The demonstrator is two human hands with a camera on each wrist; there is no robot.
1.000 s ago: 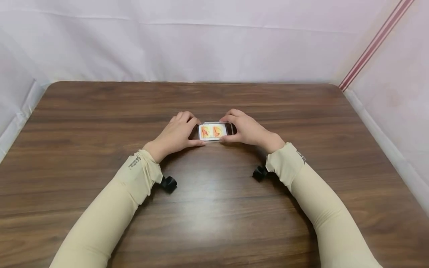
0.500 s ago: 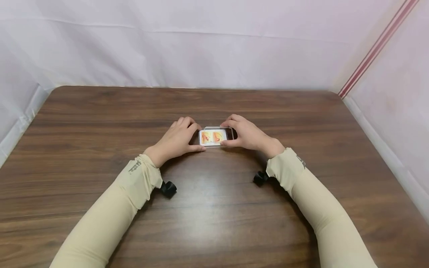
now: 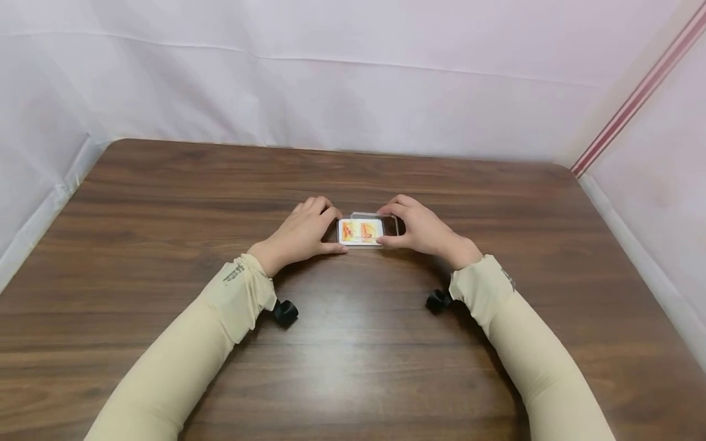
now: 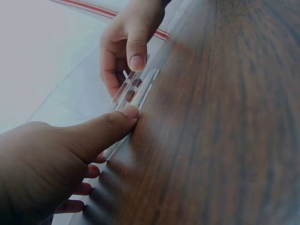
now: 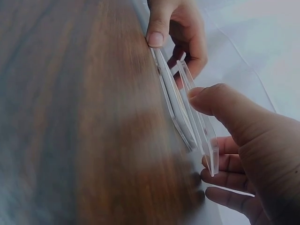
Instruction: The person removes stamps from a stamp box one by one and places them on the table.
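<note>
Holding a small clear plastic case (image 3: 366, 231) at mid-worktop (image 3: 165, 202), the left hand (image 3: 300, 236) pinches its left end while the right hand (image 3: 425, 231) curls its fingers round the right end. This looks like the opening step: the right wrist view shows the transparent lid (image 5: 199, 122) tilted off the base, so any further lift probably needs the base pinned flat. Rigid, thin, glossy and rectangular, the case shows orange print against dark woodgrain.

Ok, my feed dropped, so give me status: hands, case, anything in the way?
Left hand and right hand pinch the clear card case at its ends. Case on table, lid raised at right. Nothing blocking.
</note>
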